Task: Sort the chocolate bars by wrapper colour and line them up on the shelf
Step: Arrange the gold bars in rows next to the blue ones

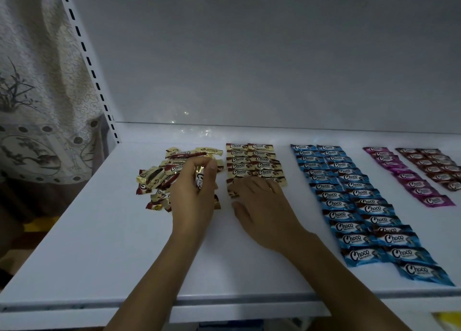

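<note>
White metal shelf (pixel 99 243), centre frame. Left hand (pixel 193 193): fingers (pixel 197 162) curled round one gold-and-brown foil chocolate bar (pixel 199 178), over loose gold pile (pixel 154 178). Right hand (pixel 262 206): fingers (pixel 249 183) straight, flat on gold rows (pixel 252 160).

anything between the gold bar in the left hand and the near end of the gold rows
The right hand lies flat over the near end of the gold rows, right where the gold bar held by the left hand would go. Otherwise only bare shelf.
</note>
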